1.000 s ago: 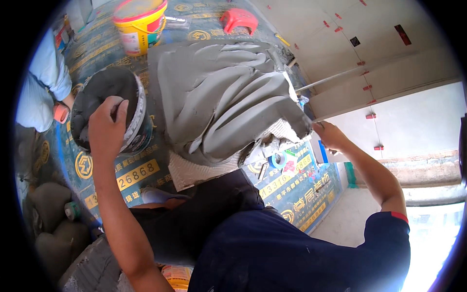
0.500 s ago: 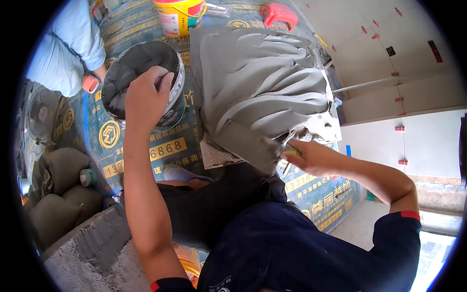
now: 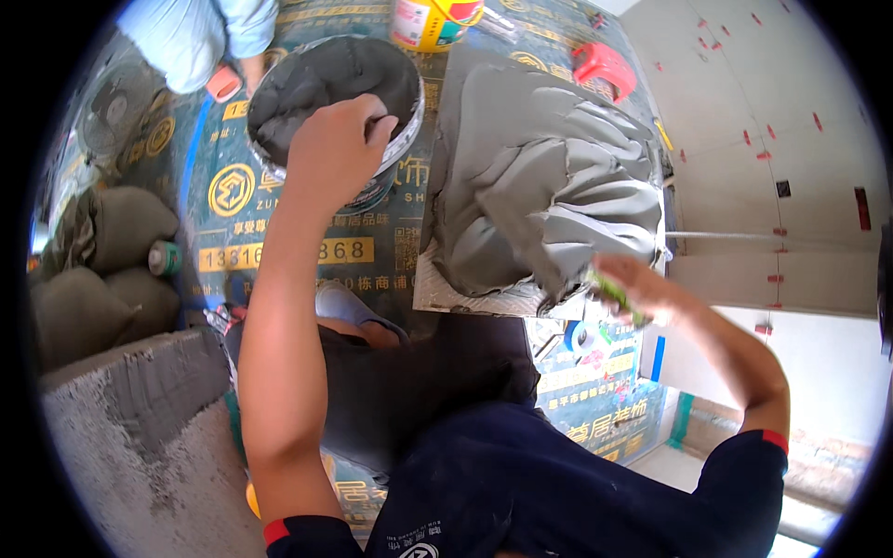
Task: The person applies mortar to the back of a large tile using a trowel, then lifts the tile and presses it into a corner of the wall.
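Note:
My right hand (image 3: 633, 288), blurred by motion, is closed round the green handle of a trowel (image 3: 521, 232). The trowel's mortar-coated blade lies on thick grey mortar (image 3: 512, 130), near the close edge of a tile. The mortar covers most of this tile (image 3: 433, 290), ridged in curved strokes on its right half; the pale ribbed backing shows at the near corner. To the left, my left hand (image 3: 339, 139) is closed above the near side of a bucket (image 3: 414, 116) full of grey mortar. Whatever its curled fingers hold, if anything, is hidden.
A person's leg (image 3: 177, 42) is at the upper left. Beyond the tile stand a yellow bucket (image 3: 423, 23) and a red stool (image 3: 605, 70). Grey-green bags (image 3: 121, 228) and a mortar-smeared block (image 3: 139, 409) lie left. Tape (image 3: 586, 337) is near my right hand.
My right hand has swept the trowel across the mortar, turning the blade and leaving new ridges. The whole view has shifted, while my left hand stays over the bucket.

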The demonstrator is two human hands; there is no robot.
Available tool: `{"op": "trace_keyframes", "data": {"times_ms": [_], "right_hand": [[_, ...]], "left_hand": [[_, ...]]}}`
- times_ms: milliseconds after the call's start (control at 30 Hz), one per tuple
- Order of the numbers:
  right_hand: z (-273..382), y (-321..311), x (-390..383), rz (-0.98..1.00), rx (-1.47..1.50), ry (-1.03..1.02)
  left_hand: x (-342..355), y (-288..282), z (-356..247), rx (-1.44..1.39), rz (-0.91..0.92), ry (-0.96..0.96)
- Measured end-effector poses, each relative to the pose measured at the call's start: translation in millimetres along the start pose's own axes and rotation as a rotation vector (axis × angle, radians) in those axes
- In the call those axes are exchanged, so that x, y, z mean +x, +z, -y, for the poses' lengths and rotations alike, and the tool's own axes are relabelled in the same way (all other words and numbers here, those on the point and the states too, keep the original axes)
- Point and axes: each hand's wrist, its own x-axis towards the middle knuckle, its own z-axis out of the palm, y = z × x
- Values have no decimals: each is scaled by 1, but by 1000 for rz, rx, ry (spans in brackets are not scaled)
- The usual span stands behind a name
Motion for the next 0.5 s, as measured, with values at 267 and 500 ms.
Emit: {"op": "trace_keyframes", "data": {"times_ms": [267,500], "right_hand": [[-64,51,-18,-121,-661,-315],[-111,84,8,-269,-849,-627]], "left_hand": [[-8,1,-6,32,-68,57],[-40,-15,-22,51,77,-67]]}}
